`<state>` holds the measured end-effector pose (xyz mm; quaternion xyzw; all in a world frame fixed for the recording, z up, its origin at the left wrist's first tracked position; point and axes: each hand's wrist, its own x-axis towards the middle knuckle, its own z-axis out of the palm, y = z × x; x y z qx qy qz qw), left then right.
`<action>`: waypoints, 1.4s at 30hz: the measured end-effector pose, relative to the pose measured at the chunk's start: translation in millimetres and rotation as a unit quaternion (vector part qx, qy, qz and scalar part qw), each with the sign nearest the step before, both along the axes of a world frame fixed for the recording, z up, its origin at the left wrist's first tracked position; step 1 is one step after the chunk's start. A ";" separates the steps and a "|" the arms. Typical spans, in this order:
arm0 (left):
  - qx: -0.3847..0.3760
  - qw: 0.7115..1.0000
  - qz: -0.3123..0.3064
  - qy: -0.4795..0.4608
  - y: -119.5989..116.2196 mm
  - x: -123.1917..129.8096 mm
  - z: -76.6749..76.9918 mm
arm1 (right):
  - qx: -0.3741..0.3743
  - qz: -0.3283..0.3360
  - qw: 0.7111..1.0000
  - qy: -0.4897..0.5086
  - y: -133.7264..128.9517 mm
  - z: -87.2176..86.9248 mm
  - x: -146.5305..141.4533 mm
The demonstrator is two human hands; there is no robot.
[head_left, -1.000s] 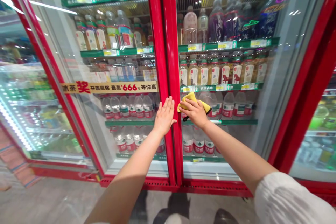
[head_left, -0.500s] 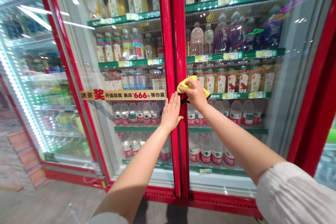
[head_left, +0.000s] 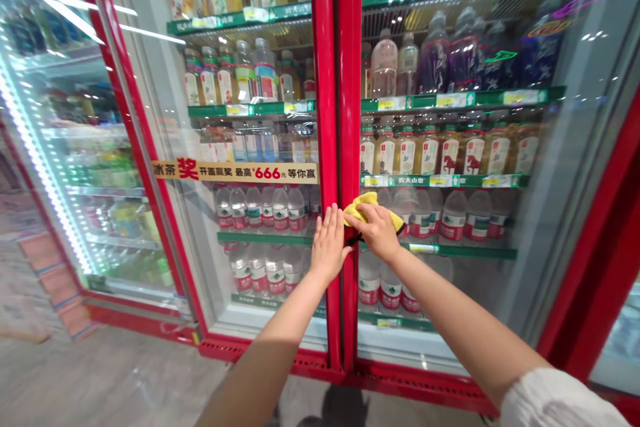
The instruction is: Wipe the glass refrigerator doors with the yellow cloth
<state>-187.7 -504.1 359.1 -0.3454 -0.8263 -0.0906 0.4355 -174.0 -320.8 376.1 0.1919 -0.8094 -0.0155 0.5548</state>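
My left hand [head_left: 328, 247] lies flat, fingers stretched out, against the red frame of the left glass door [head_left: 327, 113] of a drinks fridge. Beside it, my right hand [head_left: 377, 230] grips a yellow cloth [head_left: 369, 203] with a dark edge and presses it to the red frame of the right glass door [head_left: 350, 113]. Part of the cloth is hidden under my fingers. Both hands sit at the height of the shelf of red-labelled water bottles [head_left: 454, 217].
Shelves behind the glass hold several rows of bottled drinks [head_left: 450, 57]. A printed strip [head_left: 235, 172] crosses the left door. Another lit fridge [head_left: 115, 213] stands at the left, with stacked boxes [head_left: 53, 273] in front. Grey floor [head_left: 150, 380] lies below.
Both hands have slid down the door frames, the right one with the yellow cloth, from the row of tea bottles to the water bottles. The camera view has shifted slightly.
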 end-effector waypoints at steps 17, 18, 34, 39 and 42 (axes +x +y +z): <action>-0.057 0.998 0.015 -0.026 16.8 21.6 7.3 | -0.045 -0.044 0.998 -0.016 10.3 29.6 -3.1; -0.061 0.998 0.017 -0.030 16.0 22.9 -1.0 | -0.022 -0.040 0.999 -0.026 11.0 12.5 0.2; -0.043 0.999 -0.001 -0.030 20.2 32.3 -41.8 | 0.128 -0.006 0.990 -0.054 40.9 -48.1 25.1; -0.055 0.998 -0.011 -0.024 17.0 34.4 -40.5 | 0.201 0.012 0.976 -0.079 92.3 -39.9 43.7; -0.043 0.999 -0.011 -0.014 27.9 32.9 -33.5 | 0.063 -0.069 0.995 -0.041 91.6 -14.3 39.3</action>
